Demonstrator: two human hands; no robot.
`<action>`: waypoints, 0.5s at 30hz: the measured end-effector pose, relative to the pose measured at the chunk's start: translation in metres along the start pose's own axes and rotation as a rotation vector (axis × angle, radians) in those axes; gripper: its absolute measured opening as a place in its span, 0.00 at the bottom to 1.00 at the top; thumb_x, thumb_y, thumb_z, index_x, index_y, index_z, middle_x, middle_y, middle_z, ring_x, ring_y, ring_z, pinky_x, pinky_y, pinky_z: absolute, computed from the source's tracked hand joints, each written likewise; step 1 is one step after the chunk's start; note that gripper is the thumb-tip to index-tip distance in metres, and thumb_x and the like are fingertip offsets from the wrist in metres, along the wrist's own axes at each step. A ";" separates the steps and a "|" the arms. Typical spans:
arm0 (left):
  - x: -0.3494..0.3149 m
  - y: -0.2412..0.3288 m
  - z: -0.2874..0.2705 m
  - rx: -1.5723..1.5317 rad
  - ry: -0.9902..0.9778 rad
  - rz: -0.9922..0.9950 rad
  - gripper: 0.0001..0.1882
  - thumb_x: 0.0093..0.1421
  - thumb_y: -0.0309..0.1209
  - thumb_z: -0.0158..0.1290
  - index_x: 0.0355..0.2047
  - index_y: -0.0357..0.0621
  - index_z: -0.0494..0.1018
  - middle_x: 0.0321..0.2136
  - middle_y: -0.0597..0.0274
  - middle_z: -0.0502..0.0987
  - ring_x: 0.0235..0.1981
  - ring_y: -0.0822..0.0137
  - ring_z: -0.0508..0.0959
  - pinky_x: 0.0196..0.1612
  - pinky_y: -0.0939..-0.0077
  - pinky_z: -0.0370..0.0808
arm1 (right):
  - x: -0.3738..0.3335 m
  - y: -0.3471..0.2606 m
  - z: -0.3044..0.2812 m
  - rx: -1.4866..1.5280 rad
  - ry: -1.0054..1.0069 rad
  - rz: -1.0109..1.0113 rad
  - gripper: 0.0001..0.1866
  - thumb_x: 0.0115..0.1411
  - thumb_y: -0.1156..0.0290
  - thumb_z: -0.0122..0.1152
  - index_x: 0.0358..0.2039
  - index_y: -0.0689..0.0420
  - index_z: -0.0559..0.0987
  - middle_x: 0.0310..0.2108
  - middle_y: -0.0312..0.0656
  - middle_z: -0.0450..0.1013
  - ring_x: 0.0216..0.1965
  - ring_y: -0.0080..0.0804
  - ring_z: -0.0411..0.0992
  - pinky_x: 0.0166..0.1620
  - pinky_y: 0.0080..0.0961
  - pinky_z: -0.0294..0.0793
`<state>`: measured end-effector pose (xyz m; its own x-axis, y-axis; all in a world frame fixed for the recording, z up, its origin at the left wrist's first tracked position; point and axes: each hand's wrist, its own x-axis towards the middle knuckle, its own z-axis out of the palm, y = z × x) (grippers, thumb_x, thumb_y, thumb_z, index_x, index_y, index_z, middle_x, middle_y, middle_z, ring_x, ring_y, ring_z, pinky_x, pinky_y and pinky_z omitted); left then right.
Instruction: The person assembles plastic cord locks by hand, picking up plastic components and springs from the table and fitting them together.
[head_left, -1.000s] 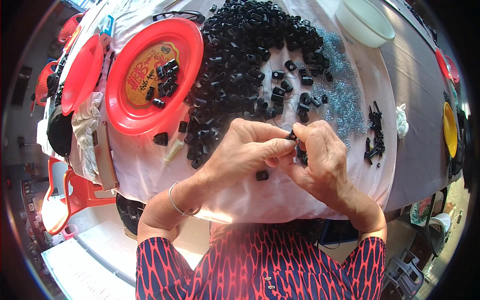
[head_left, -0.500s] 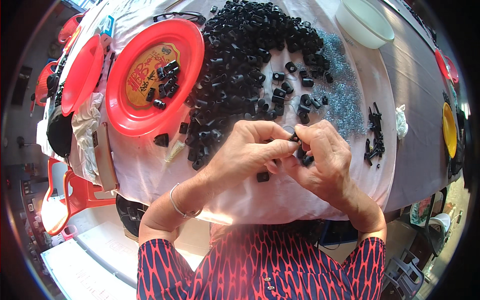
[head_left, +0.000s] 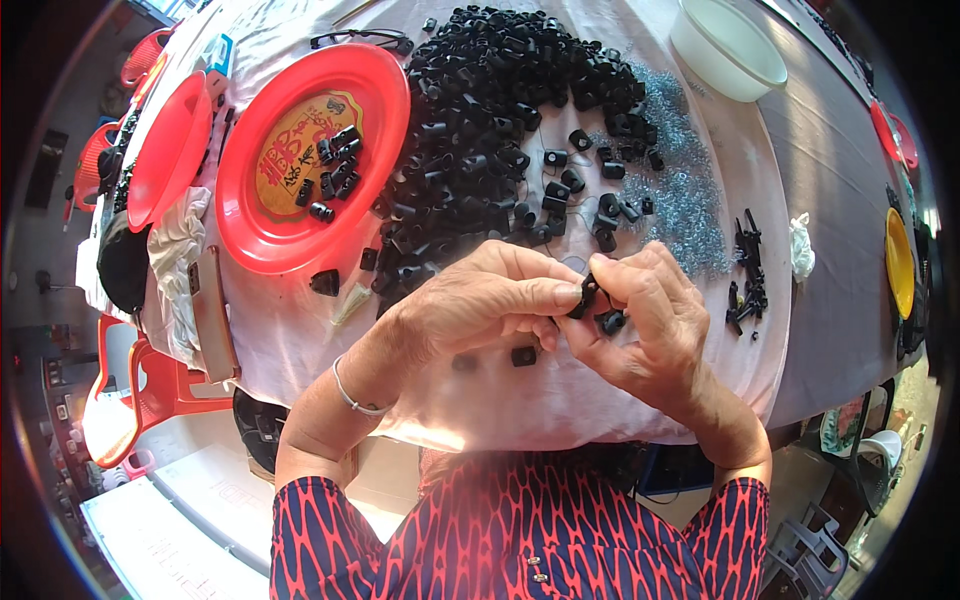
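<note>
Above the near middle of the table my two hands meet, fingers pinched. My left hand (head_left: 490,300) has thumb and fingertips on a small black plastic piece (head_left: 588,292), which looks like part of a cord lock. My right hand (head_left: 655,325) grips that piece from the other side. A second black piece (head_left: 611,321) sits inside the curled fingers of my right hand. Just beyond lies a big heap of black cylindrical plastic pieces (head_left: 460,150), with a spread of small metal springs (head_left: 680,200) to its right. One loose black piece (head_left: 524,356) rests below my left hand.
A red plate (head_left: 245,240) with several assembled-looking black pieces stands at left. At right lie narrow black plastic parts (head_left: 748,275) and a crumpled white wad (head_left: 802,247). A pale tub (head_left: 735,50) is at the far right. Eyeglasses (head_left: 362,38) lie behind the plate.
My fingers have shifted slightly, showing more of the black piece between them. A blurred dark spot has appeared on the cloth below my left hand.
</note>
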<state>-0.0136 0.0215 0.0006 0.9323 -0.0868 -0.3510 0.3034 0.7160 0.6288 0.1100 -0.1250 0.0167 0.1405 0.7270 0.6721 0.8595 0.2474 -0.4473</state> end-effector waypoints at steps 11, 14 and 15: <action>0.002 -0.005 0.002 0.022 -0.011 0.082 0.11 0.56 0.30 0.56 0.36 0.34 0.75 0.30 0.62 0.76 0.32 0.74 0.75 0.38 0.81 0.73 | 0.004 0.001 -0.003 0.018 0.004 -0.075 0.22 0.38 0.80 0.70 0.36 0.63 0.72 0.23 0.40 0.68 0.21 0.30 0.66 0.23 0.23 0.66; 0.003 -0.005 0.001 0.070 -0.042 0.111 0.11 0.56 0.30 0.57 0.36 0.34 0.76 0.30 0.62 0.76 0.32 0.73 0.75 0.38 0.80 0.73 | 0.004 0.001 -0.005 0.070 -0.034 -0.035 0.23 0.36 0.81 0.69 0.35 0.64 0.72 0.25 0.39 0.68 0.22 0.32 0.66 0.25 0.26 0.68; 0.002 -0.005 0.002 0.101 -0.062 0.137 0.11 0.55 0.29 0.57 0.35 0.33 0.76 0.30 0.61 0.77 0.32 0.72 0.75 0.39 0.79 0.73 | 0.004 0.001 -0.006 0.068 -0.033 -0.048 0.22 0.37 0.80 0.69 0.36 0.64 0.72 0.23 0.39 0.68 0.21 0.29 0.66 0.23 0.24 0.67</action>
<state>-0.0126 0.0166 -0.0016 0.9756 -0.0382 -0.2160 0.1883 0.6511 0.7353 0.1141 -0.1255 0.0225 0.0826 0.7333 0.6749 0.8292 0.3251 -0.4547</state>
